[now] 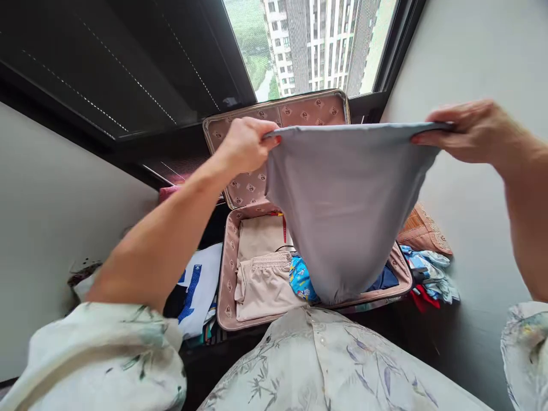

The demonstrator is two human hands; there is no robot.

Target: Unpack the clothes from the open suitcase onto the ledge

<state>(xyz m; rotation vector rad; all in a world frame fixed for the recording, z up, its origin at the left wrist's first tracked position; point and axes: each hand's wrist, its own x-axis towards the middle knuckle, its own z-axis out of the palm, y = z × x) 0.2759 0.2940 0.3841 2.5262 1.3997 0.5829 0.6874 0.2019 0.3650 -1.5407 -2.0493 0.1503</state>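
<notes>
Clothes [432, 274] flank the suitcase [229, 274], partly behind grey cloth [351, 200].

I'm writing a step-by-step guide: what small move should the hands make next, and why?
Perhaps bring the right hand over to the left hand, doubling the grey cloth: the two pinch its top edge well apart and it hangs spread out, while a beige garment lies flat in the open suitcase.
</notes>
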